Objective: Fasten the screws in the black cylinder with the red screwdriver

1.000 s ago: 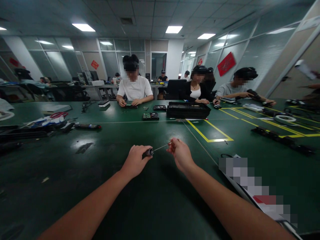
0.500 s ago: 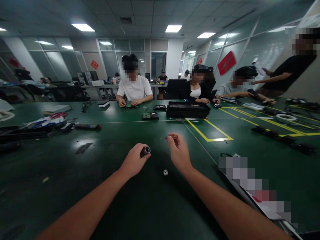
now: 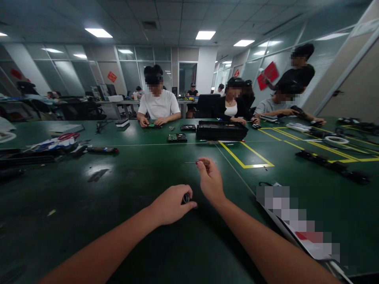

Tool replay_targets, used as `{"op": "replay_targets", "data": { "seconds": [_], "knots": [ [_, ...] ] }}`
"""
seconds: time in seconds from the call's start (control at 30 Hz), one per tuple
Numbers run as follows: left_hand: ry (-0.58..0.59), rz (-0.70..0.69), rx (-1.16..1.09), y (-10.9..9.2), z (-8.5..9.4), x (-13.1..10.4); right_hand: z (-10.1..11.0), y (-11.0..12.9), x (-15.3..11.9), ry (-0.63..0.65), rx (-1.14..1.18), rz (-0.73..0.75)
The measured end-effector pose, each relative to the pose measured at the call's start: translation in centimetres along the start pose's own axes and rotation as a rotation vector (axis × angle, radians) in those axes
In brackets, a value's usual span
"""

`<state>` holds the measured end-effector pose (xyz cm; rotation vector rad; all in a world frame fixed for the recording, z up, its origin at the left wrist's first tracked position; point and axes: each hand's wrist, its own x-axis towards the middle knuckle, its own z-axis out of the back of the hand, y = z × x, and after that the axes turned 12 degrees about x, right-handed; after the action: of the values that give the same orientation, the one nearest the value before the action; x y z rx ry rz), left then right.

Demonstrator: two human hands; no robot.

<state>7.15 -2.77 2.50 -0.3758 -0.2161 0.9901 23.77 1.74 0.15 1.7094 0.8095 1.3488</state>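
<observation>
My left hand [image 3: 173, 203] is closed around a dark cylindrical tube [image 3: 185, 198] with a pale metal ring at its open end. The hand is low over the green table, its thumb and fingertips where a small round white-and-black part lay earlier. That part is now hidden at the fingertips, and I cannot tell whether they grip it. My right hand [image 3: 211, 179] is raised to the right of the left one, pinching a thin screwdriver [image 3: 190, 162]. Its slim metal shaft points left, and a bit of red shows at the fingers.
Across the green table [image 3: 133, 244] sit an opened hard drive [image 3: 177, 137] and a long black tray [image 3: 222, 130]. Yellow tape [image 3: 257, 166] marks the surface. A pen-shaped tool [image 3: 103, 150] lies left. Co-workers sit opposite, one person holding a green board [image 3: 154, 126].
My left hand has moved right and toward me with the tube, covering the spot of the small round part. My right hand has barely moved. A standing person at right has moved back.
</observation>
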Motion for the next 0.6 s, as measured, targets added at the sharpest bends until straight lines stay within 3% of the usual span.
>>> {"op": "replay_targets", "data": {
  "seconds": [0.17, 0.4, 0.5, 0.6],
  "knots": [
    [0.093, -0.172, 0.247, 0.1, -1.0, 0.6, 0.1, -0.3, 0.1, -0.002, 0.018, -0.007],
    [0.131, -0.238, 0.416, -0.1, -1.6, 1.7, -0.1, -0.5, 0.1, -0.002, 0.019, -0.002],
    [0.105, -0.218, 0.371, -0.2, -1.3, 1.8, -0.1, -0.5, 0.1, -0.005, 0.025, -0.008],
    [0.037, -0.142, 0.161, 0.6, -0.1, 1.7, 0.0, -0.6, 0.2, -0.013, 0.038, -0.013]
  ]
}}
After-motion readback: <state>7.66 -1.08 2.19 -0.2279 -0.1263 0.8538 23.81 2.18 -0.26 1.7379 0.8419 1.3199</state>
